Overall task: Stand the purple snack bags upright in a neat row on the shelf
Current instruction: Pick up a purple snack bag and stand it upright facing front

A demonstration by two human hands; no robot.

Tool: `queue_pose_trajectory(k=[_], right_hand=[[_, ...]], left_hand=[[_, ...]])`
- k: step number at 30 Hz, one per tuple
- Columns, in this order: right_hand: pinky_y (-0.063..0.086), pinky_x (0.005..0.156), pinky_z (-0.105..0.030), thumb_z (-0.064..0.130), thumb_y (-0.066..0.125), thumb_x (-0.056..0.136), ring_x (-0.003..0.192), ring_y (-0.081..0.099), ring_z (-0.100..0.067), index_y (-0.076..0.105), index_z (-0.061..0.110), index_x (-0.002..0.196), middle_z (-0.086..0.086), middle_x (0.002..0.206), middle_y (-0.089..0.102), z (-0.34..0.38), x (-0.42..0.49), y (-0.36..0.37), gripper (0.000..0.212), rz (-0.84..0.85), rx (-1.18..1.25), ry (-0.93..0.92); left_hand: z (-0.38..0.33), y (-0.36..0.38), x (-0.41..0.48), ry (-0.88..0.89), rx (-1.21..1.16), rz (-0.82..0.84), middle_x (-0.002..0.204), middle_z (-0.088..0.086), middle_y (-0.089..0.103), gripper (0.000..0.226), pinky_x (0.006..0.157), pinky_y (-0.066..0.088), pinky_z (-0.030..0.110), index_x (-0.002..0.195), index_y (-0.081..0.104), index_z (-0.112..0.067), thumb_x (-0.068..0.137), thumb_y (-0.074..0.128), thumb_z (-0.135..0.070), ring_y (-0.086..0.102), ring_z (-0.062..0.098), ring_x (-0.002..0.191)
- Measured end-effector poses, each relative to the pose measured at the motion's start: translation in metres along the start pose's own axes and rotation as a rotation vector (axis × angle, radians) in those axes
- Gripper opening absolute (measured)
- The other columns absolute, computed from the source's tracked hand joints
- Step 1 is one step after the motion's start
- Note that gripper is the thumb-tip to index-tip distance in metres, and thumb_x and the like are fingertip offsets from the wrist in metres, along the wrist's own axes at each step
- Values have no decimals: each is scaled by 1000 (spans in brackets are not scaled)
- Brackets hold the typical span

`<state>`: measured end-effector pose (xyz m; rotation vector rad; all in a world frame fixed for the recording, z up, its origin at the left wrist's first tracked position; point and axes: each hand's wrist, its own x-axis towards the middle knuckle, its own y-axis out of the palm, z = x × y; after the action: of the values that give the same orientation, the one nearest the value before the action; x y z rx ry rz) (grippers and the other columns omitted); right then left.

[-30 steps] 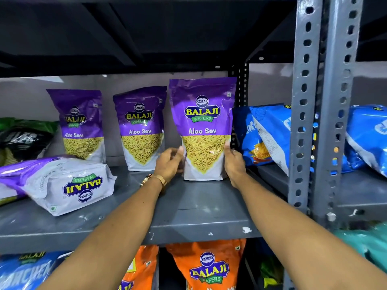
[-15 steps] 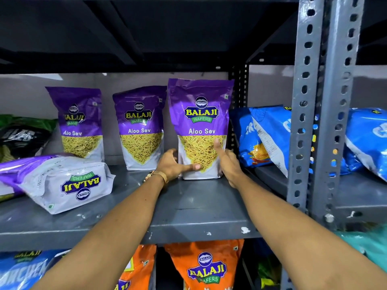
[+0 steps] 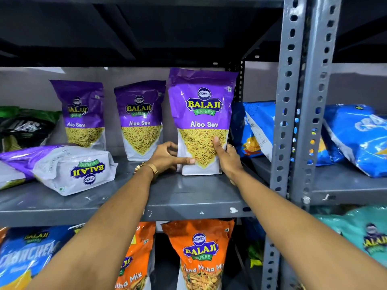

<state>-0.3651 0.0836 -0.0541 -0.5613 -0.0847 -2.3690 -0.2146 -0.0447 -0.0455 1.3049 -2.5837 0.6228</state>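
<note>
Positioning of the third Aloo Sev bag

Both hands grip the lower part of the rightmost upright Aloo Sev bag (image 3: 202,122). The left hand (image 3: 167,156) wraps the bag's lower left edge, with the thumb laid across the white base panel. The right hand (image 3: 227,158) clasps the lower right edge, with the thumb pressed against the printed front. The bag stands on its base on the grey metal shelf (image 3: 188,197), close to the slotted upright post (image 3: 291,122).

Two further purple bags stand upright to the left: the middle bag (image 3: 140,120) and the left bag (image 3: 82,114). Both sit nearer the back wall than the held bag, so the row is not yet straight. A fourth purple bag (image 3: 69,168) lies on its side at the left front of the shelf, logo inverted. The edge of another purple-and-white pack shows at the far left; its state cannot be determined.

Step in hand, as judged: final seating of the third bag, which appears close to release.

Next move, as judged:
1. Slide the held bag back until its face aligns with the two neighbours.
2. Confirm that the base sits flat before release, since the tall pouch may tip forward.
3. Reach left for the lying bag and turn it base-down.
4. Stand it in line with the row.
</note>
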Motion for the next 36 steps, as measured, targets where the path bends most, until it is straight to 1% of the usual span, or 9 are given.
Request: queue_pose_trajectory(k=[3,7,12,17,24,29,31,33,36], right_hand=[[42,103,-36,61,49,87,112,57,-23,58,13,121,-5,121,60,3,-7,-3,59,8,1,21],[36,86,-30,59,50,88,94,53,-17,57,22,111,2,107,55,4,-9,-4,45,0,29,33],[36,89,-29,57,48,89,100,52,-20,59,15,123,0,108,55,2,-6,-1,55,-39,-16,3],[40,87,-34,60,46,87,102,57,-26,62,14,111,-6,112,62,3,-7,-3,54,-62,-73,4],[28,81,-39,84,15,77,90,40,-25,59,17,99,-4,97,49,6,-10,-6,83,-187,-280,39],[31,83,-38,79,19,82,96,48,-26,53,20,99,-7,101,52,8,-17,-6,70,-183,-300,35],[35,91,-40,67,26,91,116,51,-30,51,15,119,-12,121,55,15,-18,-4,64,-256,-259,-55],[29,108,-41,51,37,96,132,41,-32,46,10,134,-15,138,49,26,-23,-4,56,-423,-268,-245],[24,111,-36,39,48,94,129,42,-30,47,4,134,-17,137,51,47,-41,2,53,-518,-372,-643]], left_hand=[[0,-2,-4,-10,-18,37,75,6,61,72,43,45,25,80,51,-21,27,96,-40,56,15,60],[1,-2,-8,9,-15,48,79,10,55,68,43,45,23,80,46,-20,35,94,-36,54,18,69],[3,-3,-4,39,5,36,60,-7,54,69,42,47,20,79,50,-20,31,93,-42,52,4,48],[5,-3,-2,39,1,50,69,0,54,69,43,47,22,77,48,-21,30,94,-42,53,12,59],[0,1,-7,68,1,99,67,0,54,62,47,50,26,74,48,-21,34,93,-36,54,10,56],[-3,2,-14,90,49,85,66,-4,53,53,46,48,22,80,50,-19,51,93,-27,53,6,52],[-11,3,-21,99,131,47,80,-5,57,54,59,48,16,92,53,-21,56,91,-34,55,7,69],[-18,-1,-30,161,122,-73,99,-2,61,58,78,47,19,107,53,-20,63,85,-41,58,13,89],[-33,-28,-58,374,121,-281,113,6,64,44,91,50,34,109,57,-16,80,68,-47,60,23,105]])
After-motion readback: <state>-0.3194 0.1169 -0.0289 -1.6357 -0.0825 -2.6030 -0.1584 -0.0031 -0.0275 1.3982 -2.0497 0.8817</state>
